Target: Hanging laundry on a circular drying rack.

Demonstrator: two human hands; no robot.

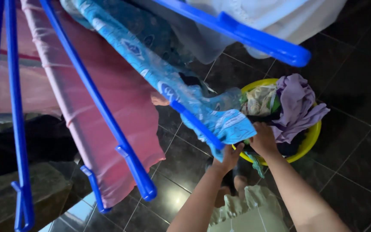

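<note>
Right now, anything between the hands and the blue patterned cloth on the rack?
Nothing visible. The left hand grips the lower edge of the blue patterned cloth draped over a blue plastic rack bar. The right hand sits at the cloth's corner, by the yellow round laundry basket.

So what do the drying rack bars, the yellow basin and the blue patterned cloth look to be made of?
The drying rack bars look like glossy blue plastic or coated tube, with moulded end caps. The yellow basin seems smooth plastic, with a thin shiny rim. The blue patterned cloth, held by the left hand and right hand, drapes and creases like thin printed fabric.
</note>
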